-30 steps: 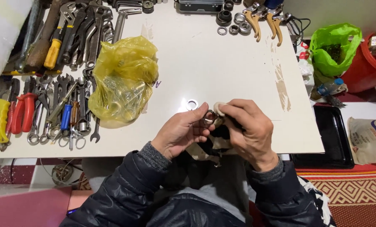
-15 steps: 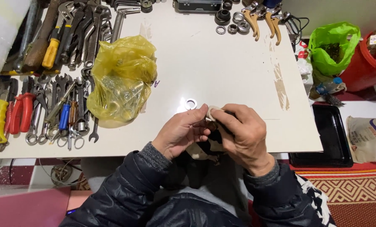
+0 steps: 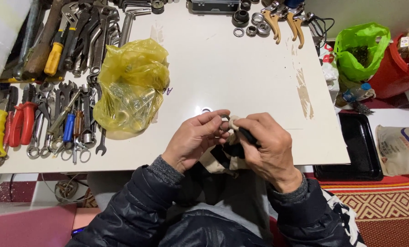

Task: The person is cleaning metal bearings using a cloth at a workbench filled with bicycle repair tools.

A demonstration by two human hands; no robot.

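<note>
My left hand (image 3: pixel 196 139) and my right hand (image 3: pixel 264 145) meet at the near edge of the white table (image 3: pixel 222 64). Between the fingertips of my left hand is a small metal ring (image 3: pixel 224 120). A beige, grease-stained rag (image 3: pixel 229 151) is bunched in my right hand, pressed against that ring. Part of the rag hangs down below both hands. A second metal ring (image 3: pixel 206 110) lies flat on the table just beyond my left fingers.
A yellow plastic bag (image 3: pixel 130 89) of metal parts lies left of my hands. Wrenches, pliers and screwdrivers (image 3: pixel 53 110) cover the left side. Bearings and rings (image 3: pixel 250 23) sit at the far edge. A black tray (image 3: pixel 357 146), green bag (image 3: pixel 362 48) and red bucket (image 3: pixel 398 68) stand right.
My hands have stayed at the table's near edge. The fingers have shifted slightly as the rag works around the ring. Nothing else on the table has moved.
</note>
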